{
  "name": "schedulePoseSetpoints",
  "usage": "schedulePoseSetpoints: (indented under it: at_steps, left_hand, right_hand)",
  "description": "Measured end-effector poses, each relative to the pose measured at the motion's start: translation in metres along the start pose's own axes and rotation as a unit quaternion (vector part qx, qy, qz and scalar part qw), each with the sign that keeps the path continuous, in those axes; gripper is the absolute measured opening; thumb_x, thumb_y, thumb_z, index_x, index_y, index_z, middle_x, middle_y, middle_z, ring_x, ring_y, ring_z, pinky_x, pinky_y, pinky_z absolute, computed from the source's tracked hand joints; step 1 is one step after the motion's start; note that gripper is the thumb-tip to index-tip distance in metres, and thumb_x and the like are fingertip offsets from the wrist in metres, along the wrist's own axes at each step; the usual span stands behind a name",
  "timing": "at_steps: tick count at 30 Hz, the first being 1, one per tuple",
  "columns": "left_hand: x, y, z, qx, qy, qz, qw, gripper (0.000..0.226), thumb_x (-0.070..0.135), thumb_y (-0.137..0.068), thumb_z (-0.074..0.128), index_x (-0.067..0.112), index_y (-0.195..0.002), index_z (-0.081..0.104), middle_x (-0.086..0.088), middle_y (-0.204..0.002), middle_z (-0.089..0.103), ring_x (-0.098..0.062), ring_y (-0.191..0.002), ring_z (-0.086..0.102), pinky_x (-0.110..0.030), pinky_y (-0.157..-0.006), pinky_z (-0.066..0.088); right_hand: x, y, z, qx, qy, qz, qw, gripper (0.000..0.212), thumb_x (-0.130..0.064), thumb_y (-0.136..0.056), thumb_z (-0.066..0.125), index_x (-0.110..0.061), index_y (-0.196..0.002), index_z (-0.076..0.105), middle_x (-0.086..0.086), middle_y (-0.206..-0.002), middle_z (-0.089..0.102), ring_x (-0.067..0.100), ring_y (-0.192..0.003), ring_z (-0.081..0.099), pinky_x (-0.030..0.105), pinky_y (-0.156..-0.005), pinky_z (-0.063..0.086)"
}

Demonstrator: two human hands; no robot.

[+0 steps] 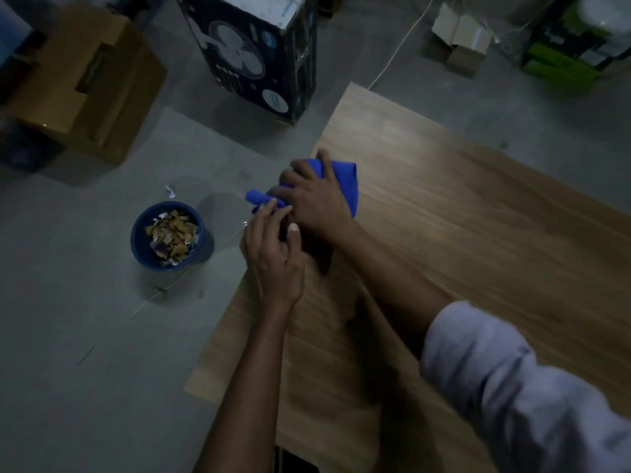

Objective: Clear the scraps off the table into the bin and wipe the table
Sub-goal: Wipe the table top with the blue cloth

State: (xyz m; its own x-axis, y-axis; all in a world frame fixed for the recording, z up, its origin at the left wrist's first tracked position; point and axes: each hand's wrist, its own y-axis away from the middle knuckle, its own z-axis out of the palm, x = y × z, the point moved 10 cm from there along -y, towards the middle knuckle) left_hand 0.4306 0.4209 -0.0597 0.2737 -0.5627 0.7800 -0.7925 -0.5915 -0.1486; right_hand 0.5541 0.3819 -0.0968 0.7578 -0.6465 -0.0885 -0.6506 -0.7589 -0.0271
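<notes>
At the table (444,216) edge, the right hand (312,196) presses flat on a blue cloth (346,179); left hand (273,254) touches it (grip unclear).

There is one wooden surface (444,216), one blue cloth (345,179) and two hands, a left hand (273,257) and a right hand (310,196). One blue bin (136,233) holds scraps (172,233) too many to count; one white scrap (169,191) lies apart. There are four boxes: a brown box (78,80), a dark printed box (252,52), a small open box (457,39) and a green box (563,59).
</notes>
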Motion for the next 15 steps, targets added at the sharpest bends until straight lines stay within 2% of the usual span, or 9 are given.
schedulePoseSetpoints:
  at_steps: [3,6,7,9,10,11,13,15]
  left_hand:
    - [-0.002,-0.001,0.024,-0.037,0.042,-0.004,0.998,0.044,0.033,-0.099,0.048,0.011,-0.133,0.064,-0.008,-0.145,0.059,-0.021,-0.135,0.048,-0.037,-0.115,0.034]
    - [0.002,-0.009,0.025,-0.043,0.061,-0.017,0.997,0.038,0.025,-0.1,0.052,0.009,-0.133,0.063,-0.008,-0.141,0.06,-0.014,-0.131,0.048,-0.037,-0.113,0.037]
    - [0.0,-0.011,0.023,-0.039,0.069,-0.028,0.996,0.035,0.021,-0.1,0.053,0.01,-0.133,0.063,-0.006,-0.139,0.061,-0.01,-0.128,0.048,-0.037,-0.112,0.038]
    - [0.0,-0.014,0.013,-0.014,0.077,-0.042,0.996,0.032,0.019,-0.103,0.052,0.013,-0.132,0.063,-0.004,-0.135,0.063,-0.004,-0.122,0.047,-0.035,-0.108,0.039]
    - [0.002,-0.015,0.007,0.007,0.078,-0.047,0.996,0.031,0.023,-0.104,0.051,0.014,-0.131,0.063,-0.003,-0.133,0.063,-0.005,-0.12,0.048,-0.035,-0.106,0.04]
    - [0.002,-0.017,0.004,0.025,0.087,-0.053,0.994,0.032,0.029,-0.104,0.049,0.013,-0.129,0.063,-0.004,-0.13,0.064,-0.009,-0.119,0.051,-0.037,-0.104,0.042]
    - [0.0,-0.019,0.009,0.026,0.081,-0.08,0.993,0.036,0.042,-0.101,0.045,0.013,-0.117,0.06,-0.008,-0.121,0.063,-0.021,-0.115,0.053,-0.045,-0.101,0.044]
    - [0.0,-0.019,0.032,-0.023,0.056,-0.079,0.995,0.041,0.046,-0.099,0.044,0.011,-0.114,0.057,-0.012,-0.122,0.061,-0.028,-0.118,0.051,-0.049,-0.105,0.041]
  right_hand:
    - [0.036,-0.018,-0.006,-0.001,0.006,0.027,1.0,0.05,-0.063,-0.101,0.028,-0.037,-0.113,0.069,-0.006,-0.112,0.061,0.021,-0.128,0.047,0.061,-0.119,0.012]
    - [0.069,-0.033,-0.022,0.018,-0.036,0.092,0.995,0.043,-0.057,-0.103,0.032,-0.035,-0.115,0.067,-0.006,-0.109,0.062,0.019,-0.121,0.05,0.054,-0.118,0.021]
    - [0.078,-0.036,-0.028,0.049,-0.058,0.134,0.988,0.04,-0.054,-0.103,0.036,-0.033,-0.116,0.067,-0.006,-0.108,0.063,0.019,-0.118,0.051,0.05,-0.114,0.027]
    - [0.085,-0.029,-0.059,0.167,-0.097,0.21,0.958,0.036,-0.05,-0.102,0.046,-0.027,-0.117,0.069,-0.003,-0.109,0.067,0.022,-0.112,0.054,0.046,-0.1,0.036]
    - [0.076,-0.02,-0.067,0.207,-0.096,0.212,0.95,0.037,-0.048,-0.1,0.049,-0.025,-0.119,0.069,-0.001,-0.113,0.068,0.024,-0.113,0.054,0.045,-0.095,0.036]
    - [0.056,-0.009,-0.067,0.207,-0.088,0.18,0.958,0.039,-0.048,-0.098,0.05,-0.024,-0.124,0.068,0.001,-0.12,0.067,0.026,-0.118,0.053,0.045,-0.095,0.035]
    - [0.015,0.014,-0.042,0.124,-0.064,0.081,0.987,0.045,-0.05,-0.101,0.045,-0.031,-0.138,0.06,-0.002,-0.141,0.059,0.025,-0.133,0.047,0.047,-0.103,0.03]
    - [0.024,0.024,-0.016,0.048,-0.062,0.08,0.994,0.046,-0.056,-0.104,0.039,-0.042,-0.145,0.051,-0.008,-0.155,0.047,0.024,-0.146,0.036,0.052,-0.117,0.022]
